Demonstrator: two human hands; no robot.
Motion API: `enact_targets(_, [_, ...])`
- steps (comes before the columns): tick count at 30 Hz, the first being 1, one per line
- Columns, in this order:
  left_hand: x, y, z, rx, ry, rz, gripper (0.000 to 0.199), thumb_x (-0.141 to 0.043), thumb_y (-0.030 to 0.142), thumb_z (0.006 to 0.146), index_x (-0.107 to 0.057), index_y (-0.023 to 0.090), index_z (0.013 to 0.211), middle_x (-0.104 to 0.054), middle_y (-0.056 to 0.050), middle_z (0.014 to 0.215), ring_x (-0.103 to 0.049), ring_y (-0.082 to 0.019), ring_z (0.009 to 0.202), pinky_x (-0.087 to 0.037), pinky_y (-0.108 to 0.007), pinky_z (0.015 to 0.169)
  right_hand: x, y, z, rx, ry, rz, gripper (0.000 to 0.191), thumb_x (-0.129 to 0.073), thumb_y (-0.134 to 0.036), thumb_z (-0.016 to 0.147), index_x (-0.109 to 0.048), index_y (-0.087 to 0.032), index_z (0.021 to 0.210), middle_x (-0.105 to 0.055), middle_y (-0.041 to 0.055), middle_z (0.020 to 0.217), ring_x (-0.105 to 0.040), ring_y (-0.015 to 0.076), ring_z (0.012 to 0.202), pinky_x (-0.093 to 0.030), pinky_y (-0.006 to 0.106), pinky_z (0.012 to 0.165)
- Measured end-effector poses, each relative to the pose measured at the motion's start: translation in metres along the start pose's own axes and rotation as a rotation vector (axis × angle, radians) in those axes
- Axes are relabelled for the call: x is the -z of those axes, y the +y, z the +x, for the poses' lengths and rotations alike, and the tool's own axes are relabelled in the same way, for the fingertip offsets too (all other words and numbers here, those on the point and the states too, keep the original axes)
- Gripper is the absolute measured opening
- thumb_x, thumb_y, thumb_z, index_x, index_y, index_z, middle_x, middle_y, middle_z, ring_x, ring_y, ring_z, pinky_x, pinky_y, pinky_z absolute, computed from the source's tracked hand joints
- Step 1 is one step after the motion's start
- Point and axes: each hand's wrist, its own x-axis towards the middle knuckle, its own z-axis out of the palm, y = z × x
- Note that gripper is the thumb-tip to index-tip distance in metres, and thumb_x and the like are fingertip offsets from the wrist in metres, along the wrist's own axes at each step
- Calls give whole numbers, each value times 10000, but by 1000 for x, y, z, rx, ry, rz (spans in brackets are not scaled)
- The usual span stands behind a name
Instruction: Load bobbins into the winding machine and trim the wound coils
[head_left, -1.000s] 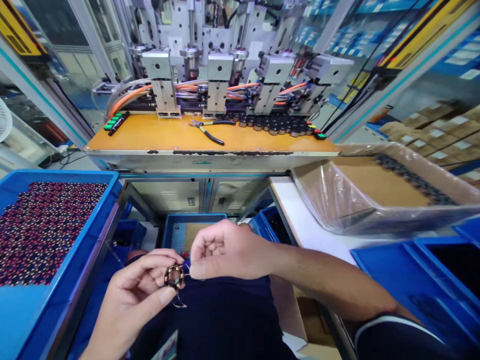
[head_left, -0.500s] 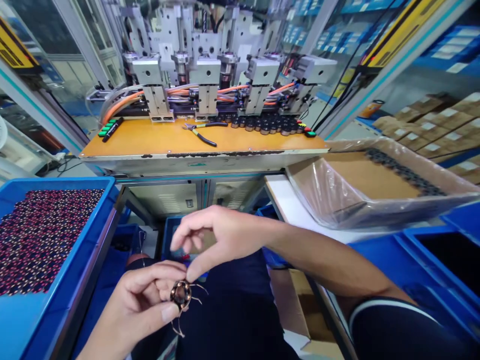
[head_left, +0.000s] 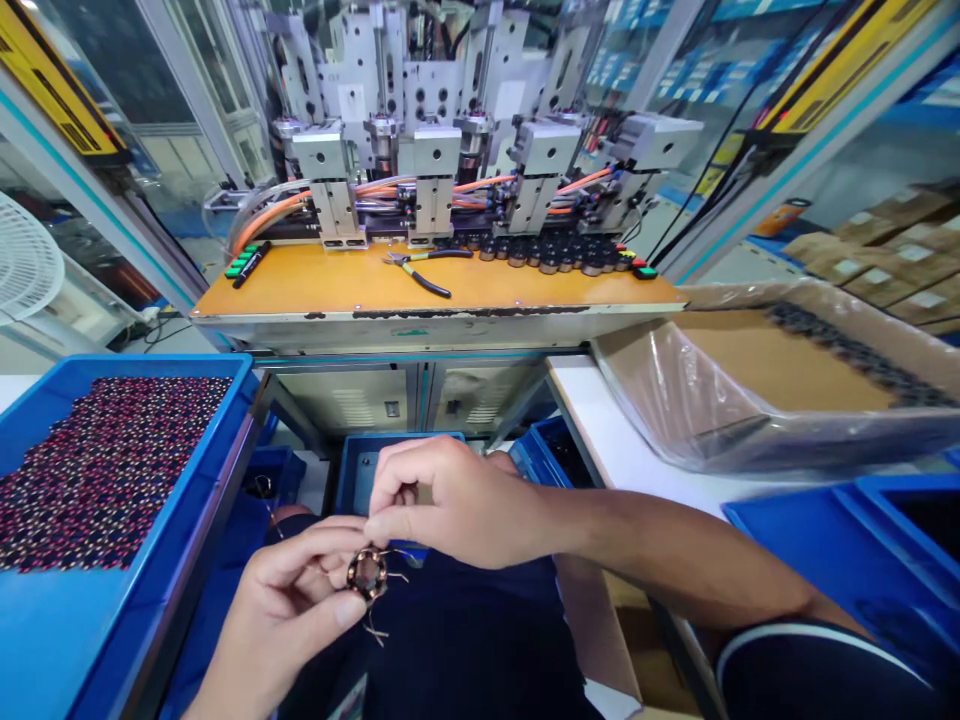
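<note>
Between the thumb and fingers of my left hand (head_left: pixel 300 590) is a small ring-shaped copper-wound coil (head_left: pixel 367 574), with several loose wire ends sticking out to the right and below. My right hand (head_left: pixel 450 500) is closed in a pinch just above the coil, its fingertips close to the left fingers. Whatever lies between those right fingertips, perhaps a wire end, is too small to make out. Both hands are over my dark-clothed lap.
On the orange machine bench (head_left: pixel 337 290) lie pliers (head_left: pixel 424 272), a black marker (head_left: pixel 250 266) and several dark round parts (head_left: pixel 555 250). A blue tray (head_left: pixel 244 385) full of small parts stands left. A plastic-lined carton (head_left: pixel 675 400) stands right, with a blue bin (head_left: pixel 810 530) below it.
My right hand has come down from an open, spread pose to a closed pinch beside the coil. My left hand still holds the coil. The whole view has shifted slightly.
</note>
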Motion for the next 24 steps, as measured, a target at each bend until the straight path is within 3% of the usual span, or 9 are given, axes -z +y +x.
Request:
enact_targets(3, [-3,-1,1,-33,134,38,263,-917,330,582,-829,261,820,-784,-73,1006,-741,-206,836,-585,-230,722,1,-7,-8,-153,24,70,103,-724,-188,829,-696,-125,753,-630,-27,714,-557,71,666,-419,179,611])
enact_targets(8, [7,-1,5,-124,-44,198,216,-859,204,669,-827,288,866,-780,-75,1026,-745,-215,948,-577,-201,771,5,-23,-7,-354,-91,24,66,-685,-156,820,-731,-110,814,-633,-33,654,-553,58,607,-397,155,557])
enact_targets(14, [12,-6,4,-106,-92,108,235,-845,214,691,-817,293,910,-762,-75,1038,-731,-224,947,-584,-251,797,5,-28,-7,-287,-157,-108,126,-636,-89,814,-753,-125,780,-616,-52,605,-499,38,556,-375,148,568])
enact_targets(18, [10,-10,6,-90,-142,-18,302,-852,217,686,-812,311,970,-742,-78,1074,-717,-217,942,-582,-266,789,0,-19,-14,-245,-116,3,115,-625,-109,833,-737,-122,815,-673,-25,694,-558,58,615,-393,154,571])
enact_targets(24, [14,-13,10,-90,-184,-33,352,-862,188,671,-811,313,996,-700,-80,1087,-711,-195,882,-573,-232,739,-7,-11,-20,-236,-54,173,105,-625,-100,831,-681,-126,747,-640,-30,676,-560,64,616,-423,162,580])
